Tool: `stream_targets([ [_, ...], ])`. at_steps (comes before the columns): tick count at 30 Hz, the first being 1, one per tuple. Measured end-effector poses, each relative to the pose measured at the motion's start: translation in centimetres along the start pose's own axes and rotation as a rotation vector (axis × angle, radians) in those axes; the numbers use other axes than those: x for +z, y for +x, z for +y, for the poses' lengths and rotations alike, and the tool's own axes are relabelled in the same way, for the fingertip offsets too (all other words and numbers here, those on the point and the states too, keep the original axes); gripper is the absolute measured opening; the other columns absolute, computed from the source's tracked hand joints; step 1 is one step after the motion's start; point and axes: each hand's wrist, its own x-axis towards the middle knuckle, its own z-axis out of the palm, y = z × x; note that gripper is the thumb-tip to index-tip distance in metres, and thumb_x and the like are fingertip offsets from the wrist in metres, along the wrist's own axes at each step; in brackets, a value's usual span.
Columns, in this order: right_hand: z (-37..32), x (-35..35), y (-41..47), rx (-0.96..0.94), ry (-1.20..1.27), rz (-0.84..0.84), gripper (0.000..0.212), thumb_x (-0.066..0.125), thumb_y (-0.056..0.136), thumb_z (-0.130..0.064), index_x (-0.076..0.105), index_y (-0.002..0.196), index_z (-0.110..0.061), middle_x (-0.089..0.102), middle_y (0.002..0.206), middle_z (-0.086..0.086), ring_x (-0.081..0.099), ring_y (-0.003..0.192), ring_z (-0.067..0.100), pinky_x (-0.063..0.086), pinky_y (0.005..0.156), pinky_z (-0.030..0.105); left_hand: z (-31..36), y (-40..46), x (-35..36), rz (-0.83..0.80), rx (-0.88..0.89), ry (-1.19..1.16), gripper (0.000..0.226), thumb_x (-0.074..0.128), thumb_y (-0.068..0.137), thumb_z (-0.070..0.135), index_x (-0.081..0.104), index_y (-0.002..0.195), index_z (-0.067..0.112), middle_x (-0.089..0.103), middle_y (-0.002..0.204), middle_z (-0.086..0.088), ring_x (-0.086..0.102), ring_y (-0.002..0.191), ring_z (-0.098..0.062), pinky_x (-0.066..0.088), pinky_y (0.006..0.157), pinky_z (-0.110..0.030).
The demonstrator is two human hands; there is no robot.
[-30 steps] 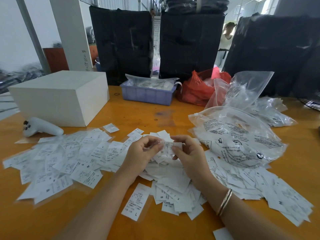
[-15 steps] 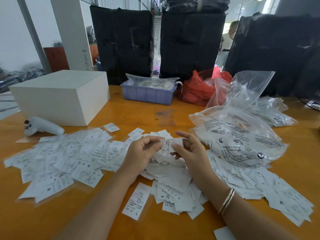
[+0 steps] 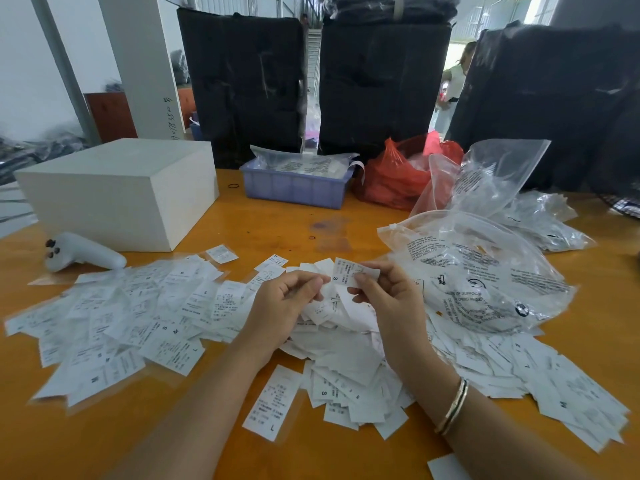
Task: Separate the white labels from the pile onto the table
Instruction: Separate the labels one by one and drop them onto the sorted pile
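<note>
A person's two hands meet above a pile of white labels at the middle of an orange desk. The right hand pinches a label between thumb and forefinger, holding it raised just over the pile; the label is a small white rectangle printed with fine dark text and a bold "S" at one end. The left hand, fingers curled, grips other labels from the heap just beside it, its fingertips nearly touching the raised label. A gold bangle circles the right wrist. Toward the desk's left edge lies a spread of labels in clear sleeves, marked S, M and L, overlapping one another. One sleeved label, marked "L", lies alone near the front edge between the forearms. More labels trail from the pile toward the right edge, running under a clear bag with black print. A white box and a white controller sit at the left; a blue tray and a red bag stand at the far edge.
</note>
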Motion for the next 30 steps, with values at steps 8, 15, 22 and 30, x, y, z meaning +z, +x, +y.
stream_targets([
  [8, -0.1, 0.0, -0.1, -0.015, -0.002, -0.007, 0.016, 0.061, 0.087, 0.001, 0.064, 0.087, -0.014, 0.073, 0.081, 0.005, 0.069, 0.068, 0.016, 0.052, 0.058, 0.019, 0.3, -0.1, 0.0, 0.018, -0.014, -0.013, 0.018, 0.063, 0.09, 0.023, 0.071, 0.084, 0.037, 0.072, 0.079, 0.016, 0.064, 0.08, 0.006, 0.046, 0.065, -0.005],
  [15, 0.7, 0.0, -0.2, -0.075, -0.297, -0.077, 0.023, 0.062, 0.088, -0.001, 0.063, 0.086, -0.024, 0.071, 0.074, -0.001, 0.068, 0.065, 0.012, 0.055, 0.062, 0.022, 0.4, -0.1, 0.0, 0.051, -0.011, 0.025, 0.015, 0.062, 0.09, 0.025, 0.07, 0.084, 0.037, 0.071, 0.08, 0.019, 0.065, 0.082, 0.005, 0.049, 0.069, -0.013],
  [22, 0.9, -0.3, 0.0, -0.064, -0.442, -0.196, 0.028, 0.062, 0.089, -0.008, 0.063, 0.093, -0.036, 0.068, 0.073, -0.008, 0.066, 0.065, 0.003, 0.054, 0.063, 0.019, 0.6, -0.2, 0.0, -0.035, -0.006, 0.036, 0.016, 0.067, 0.087, 0.019, 0.069, 0.084, 0.035, 0.071, 0.082, 0.022, 0.065, 0.079, 0.006, 0.047, 0.062, -0.006],
  [30, 0.9, -0.3, 0.3, -0.023, -0.234, -0.094, 0.026, 0.063, 0.088, -0.005, 0.06, 0.098, -0.029, 0.067, 0.088, 0.005, 0.068, 0.069, 0.012, 0.055, 0.065, 0.024, 0.9, -0.4, 0.0, -0.064, -0.054, 0.027, 0.015, 0.07, 0.084, 0.02, 0.064, 0.093, 0.031, 0.073, 0.075, 0.016, 0.068, 0.071, 0.001, 0.047, 0.058, -0.007],
])
